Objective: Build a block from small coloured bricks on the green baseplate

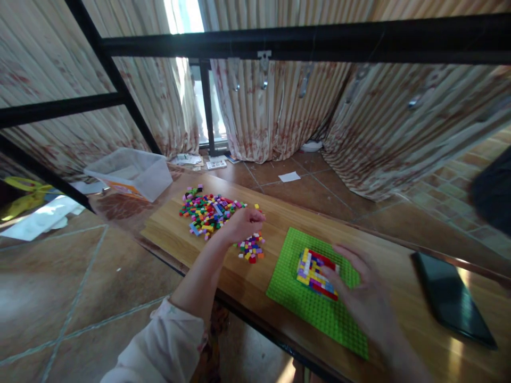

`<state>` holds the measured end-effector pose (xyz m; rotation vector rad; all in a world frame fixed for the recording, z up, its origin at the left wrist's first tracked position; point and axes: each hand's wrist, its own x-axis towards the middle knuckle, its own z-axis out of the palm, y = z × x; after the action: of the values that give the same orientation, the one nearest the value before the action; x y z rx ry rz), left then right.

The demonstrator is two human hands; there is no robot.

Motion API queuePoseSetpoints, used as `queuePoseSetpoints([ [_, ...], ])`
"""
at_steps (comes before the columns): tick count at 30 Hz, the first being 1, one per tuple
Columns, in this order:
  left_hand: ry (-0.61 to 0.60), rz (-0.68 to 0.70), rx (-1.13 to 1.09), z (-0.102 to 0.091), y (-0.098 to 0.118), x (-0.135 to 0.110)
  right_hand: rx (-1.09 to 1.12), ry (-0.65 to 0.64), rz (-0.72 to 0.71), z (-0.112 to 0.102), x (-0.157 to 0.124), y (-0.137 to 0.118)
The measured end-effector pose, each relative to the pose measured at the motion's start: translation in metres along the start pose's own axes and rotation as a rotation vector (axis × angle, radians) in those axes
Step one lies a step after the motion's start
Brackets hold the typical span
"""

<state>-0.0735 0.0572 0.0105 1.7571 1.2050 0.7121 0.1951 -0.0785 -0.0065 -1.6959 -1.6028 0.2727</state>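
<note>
A small block structure (317,272) of yellow, red, white, purple and blue toy bricks stands on a green baseplate (285,276). My right hand (365,292), blurred, reaches over the plate's right side. Its thumb and fingers are apart at the structure's right edge; whether they touch it I cannot tell. My left hand (241,224) hovers at the right side of a heap of loose coloured bricks (209,210), its fingers curled together. What they hold, if anything, is hidden. Below that hand lies a smaller cluster of loose bricks (251,247).
Everything rests on a long wooden table (249,290). A black phone-like slab (453,298) lies at the right end, and a clear plastic bin (139,173) stands at the far left. Black metal bars (303,42) cross above, before the curtains (275,106).
</note>
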Motion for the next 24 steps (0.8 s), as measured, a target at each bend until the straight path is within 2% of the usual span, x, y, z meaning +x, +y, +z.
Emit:
queuePoseSetpoints([
  [3, -0.094, 0.053, 0.091, -0.014, -0.007, -0.003, -0.107, -0.207, -0.128, 0.003, -0.004, 0.017],
  [7, -0.169, 0.078, 0.249, -0.022, -0.01, -0.005, -0.224, -0.29, -0.177, 0.012, -0.009, 0.035],
  [10, -0.203, 0.074, 0.355, -0.021, -0.01, -0.005, -0.271, -0.284, -0.162, 0.018, -0.009, 0.039],
  [16, -0.12, 0.049, 0.583, -0.017, -0.009, -0.004, -0.35, -0.205, -0.086, 0.025, -0.007, 0.033],
  [24, -0.089, 0.022, 0.686, -0.006, -0.003, -0.007, -0.419, -0.154, -0.01, 0.032, -0.008, 0.022],
])
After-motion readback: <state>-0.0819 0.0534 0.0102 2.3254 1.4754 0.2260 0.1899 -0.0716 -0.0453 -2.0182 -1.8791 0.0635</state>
